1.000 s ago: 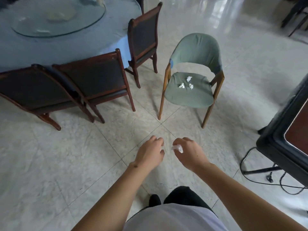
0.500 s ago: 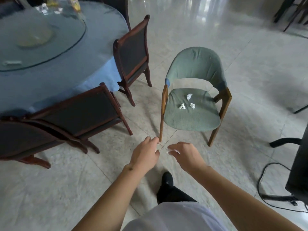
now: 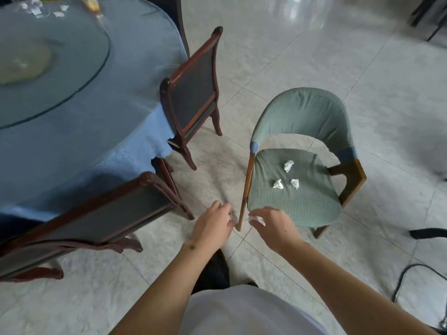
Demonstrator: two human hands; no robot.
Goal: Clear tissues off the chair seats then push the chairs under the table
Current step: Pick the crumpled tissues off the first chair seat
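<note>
Now we face the round desk (image 3: 84, 141) under its blue cloth, two dark wooden chairs (image 3: 193, 93) already tucked against it. Beside them the green chair (image 3: 297, 189) stands well clear, three crumpled tissues (image 3: 288, 165) on its seat. Our right hand (image 3: 273, 228) pinches a tissue wad (image 3: 257, 220) in curled fingers; our left hand (image 3: 212, 226) hangs loosely curled, seemingly empty. Reaching for more with a full hand, we could drop that wad or knock a tissue onto the floor.
</note>
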